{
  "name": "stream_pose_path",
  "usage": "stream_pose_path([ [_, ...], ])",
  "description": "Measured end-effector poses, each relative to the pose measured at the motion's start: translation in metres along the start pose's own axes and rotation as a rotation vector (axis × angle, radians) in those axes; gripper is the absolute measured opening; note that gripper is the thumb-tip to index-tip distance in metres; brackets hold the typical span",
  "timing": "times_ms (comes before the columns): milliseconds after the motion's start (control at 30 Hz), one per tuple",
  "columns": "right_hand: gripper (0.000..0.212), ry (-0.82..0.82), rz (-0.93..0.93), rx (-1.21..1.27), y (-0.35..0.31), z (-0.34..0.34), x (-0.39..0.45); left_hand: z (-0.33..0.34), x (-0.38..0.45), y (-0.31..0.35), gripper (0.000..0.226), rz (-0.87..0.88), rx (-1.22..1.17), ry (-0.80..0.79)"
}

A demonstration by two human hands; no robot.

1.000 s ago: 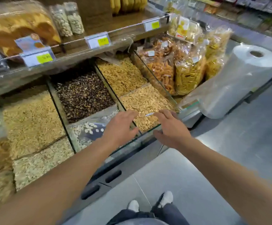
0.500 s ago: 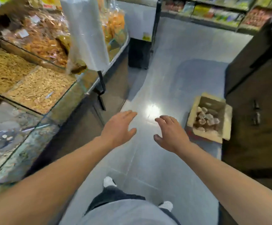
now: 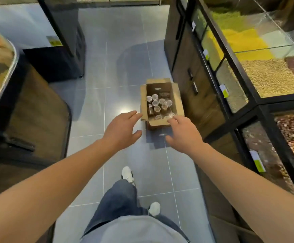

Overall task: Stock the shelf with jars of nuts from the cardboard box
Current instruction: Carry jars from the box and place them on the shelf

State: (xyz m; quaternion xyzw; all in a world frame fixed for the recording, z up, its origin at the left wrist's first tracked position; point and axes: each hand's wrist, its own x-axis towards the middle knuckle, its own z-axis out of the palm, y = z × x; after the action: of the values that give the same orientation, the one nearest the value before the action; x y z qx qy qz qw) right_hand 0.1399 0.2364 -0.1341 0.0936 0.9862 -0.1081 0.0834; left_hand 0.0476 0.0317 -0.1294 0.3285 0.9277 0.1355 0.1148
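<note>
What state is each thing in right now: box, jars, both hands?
cardboard box: on the floor, flaps open
jars: upright in the box, lids on
left hand: open, holding nothing
right hand: open, holding nothing
glass bins: filled with bulk goods

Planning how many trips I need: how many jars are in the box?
About 11 lids show in the box: two at the back, five mid-box, one below, three by the near flap. Blurry; the right hand may hide more.
</note>
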Motion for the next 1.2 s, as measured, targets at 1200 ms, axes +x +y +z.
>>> stream_pose_path([
  [1200,0.062,-0.476,0.113,0.098,0.313,0.282,0.501,0.350,0.546,-0.116,0.066,-0.084,-0.082,-0.387],
])
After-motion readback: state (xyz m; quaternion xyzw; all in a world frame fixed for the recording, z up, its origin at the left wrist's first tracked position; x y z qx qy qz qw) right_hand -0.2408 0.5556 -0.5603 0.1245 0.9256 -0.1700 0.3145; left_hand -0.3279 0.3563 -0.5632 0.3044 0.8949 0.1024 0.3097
